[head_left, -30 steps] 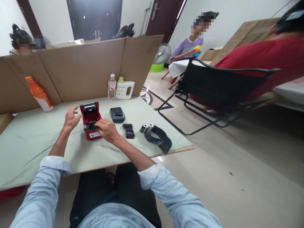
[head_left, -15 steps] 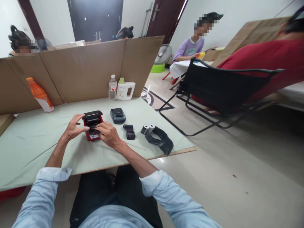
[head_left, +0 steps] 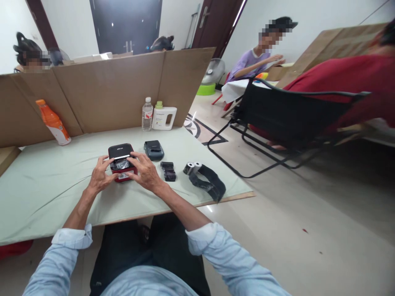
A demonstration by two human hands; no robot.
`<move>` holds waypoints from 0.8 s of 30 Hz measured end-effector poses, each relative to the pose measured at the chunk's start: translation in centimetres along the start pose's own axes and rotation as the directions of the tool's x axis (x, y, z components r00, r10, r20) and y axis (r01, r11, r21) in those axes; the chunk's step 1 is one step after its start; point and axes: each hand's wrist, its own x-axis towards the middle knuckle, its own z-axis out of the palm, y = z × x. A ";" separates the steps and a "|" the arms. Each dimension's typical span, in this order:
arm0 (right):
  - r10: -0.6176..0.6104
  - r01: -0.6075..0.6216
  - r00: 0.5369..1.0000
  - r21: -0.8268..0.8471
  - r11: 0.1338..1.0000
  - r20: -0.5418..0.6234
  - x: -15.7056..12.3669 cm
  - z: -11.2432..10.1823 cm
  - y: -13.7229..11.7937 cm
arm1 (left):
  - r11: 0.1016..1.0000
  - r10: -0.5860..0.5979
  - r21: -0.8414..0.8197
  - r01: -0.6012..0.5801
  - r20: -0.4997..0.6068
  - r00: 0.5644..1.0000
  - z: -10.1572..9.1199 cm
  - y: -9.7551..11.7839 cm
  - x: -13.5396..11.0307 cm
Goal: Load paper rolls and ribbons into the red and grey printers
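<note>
The left hand [head_left: 99, 174] and right hand [head_left: 145, 172] hold the red box [head_left: 123, 173] between them; pressing its lid [head_left: 121, 149] evenly helps.

Looks like a compact, boxy machine [head_left: 121, 158], black above and red below. Sits upright on the pale green tabletop [head_left: 58, 181], front toward the wearer. Has its black lid [head_left: 119, 149] down, with white lettering on top and a white strip along the edge. Shows glossy, crinkled dark film [head_left: 122, 164] below that strip and a white label [head_left: 126, 175] on the red front
</note>
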 end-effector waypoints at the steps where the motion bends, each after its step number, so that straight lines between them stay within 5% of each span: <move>1: 0.027 -0.027 1.000 -0.004 1.000 0.010 0.1 -0.1 0.5 | 1.000 -0.001 0.005 0.001 -0.003 1.000 0.0 0.0 0.0; 7: 0.113 -0.117 0.975 0.007 0.993 0.189 0.2 0.7 3.4 | 0.999 -0.032 0.018 0.032 0.004 0.999 0.1 0.4 -0.1; 24: 0.148 -0.156 0.977 0.045 0.987 0.151 -0.4 1.5 3.6 | 0.998 -0.067 0.014 0.067 0.005 0.998 1.0 0.7 0.4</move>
